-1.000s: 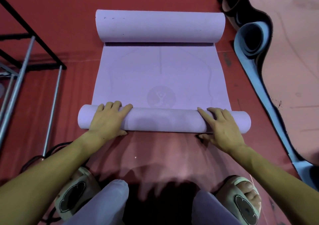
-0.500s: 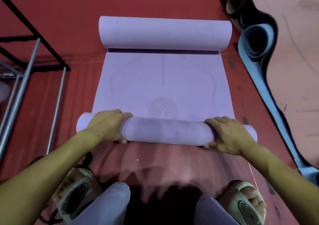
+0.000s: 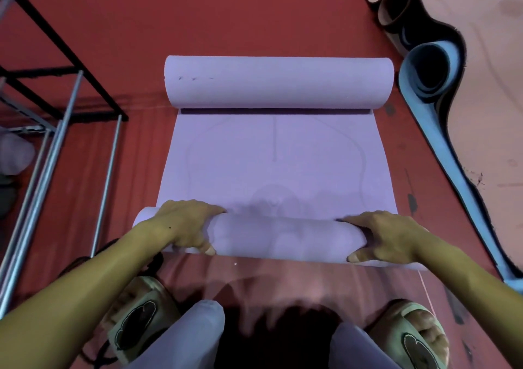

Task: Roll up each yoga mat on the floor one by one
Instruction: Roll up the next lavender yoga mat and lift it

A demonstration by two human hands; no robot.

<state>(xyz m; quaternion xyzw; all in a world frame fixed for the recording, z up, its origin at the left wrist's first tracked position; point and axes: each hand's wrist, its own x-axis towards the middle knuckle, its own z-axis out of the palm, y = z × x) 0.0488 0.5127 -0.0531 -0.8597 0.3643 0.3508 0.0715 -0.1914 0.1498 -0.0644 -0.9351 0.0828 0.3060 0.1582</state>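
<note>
No readable text, brand, number or label anywhere; only a faint round emblem with a small figure printed on the purple yoga mat [image 3: 277, 153], partly shadowed, and a dark outlined shape on each slipper [image 3: 135, 323]

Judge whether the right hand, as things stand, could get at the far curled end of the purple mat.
Probably yes: only flat purple mat lies between the right hand and the far roll. But it grips the near roll and would have to let go.
</note>
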